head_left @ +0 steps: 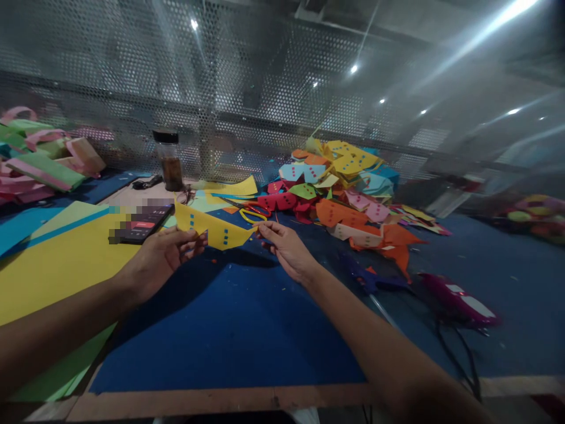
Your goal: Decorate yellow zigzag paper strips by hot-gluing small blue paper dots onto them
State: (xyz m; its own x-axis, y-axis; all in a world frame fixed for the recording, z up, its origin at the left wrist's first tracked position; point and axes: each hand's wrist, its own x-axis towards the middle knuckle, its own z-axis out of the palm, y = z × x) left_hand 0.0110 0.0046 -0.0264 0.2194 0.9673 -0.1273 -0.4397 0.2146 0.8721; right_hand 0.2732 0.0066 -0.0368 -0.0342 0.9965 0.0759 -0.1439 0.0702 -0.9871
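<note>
A yellow paper piece (212, 228) with small blue squares in two columns is stretched between my hands, above the blue table surface (229, 330). My left hand (170, 253) pinches its left part between thumb and fingers. At its pointed right end, my right hand (282, 244) holds the tip with thumb and forefinger. Just behind the paper, scissors with red and yellow handles (253, 212) lie on the table. To the left of my left hand is a dark phone (148, 224) with a lit, partly pixelated screen.
Folded colourful paper pieces (348, 159) are heaped at the back right. A purple glue gun (375, 280) and a magenta device (461, 300) with a cable lie at the right. Yellow sheets (66, 259) cover the left side; a dark-lidded jar (170, 162) stands behind the phone.
</note>
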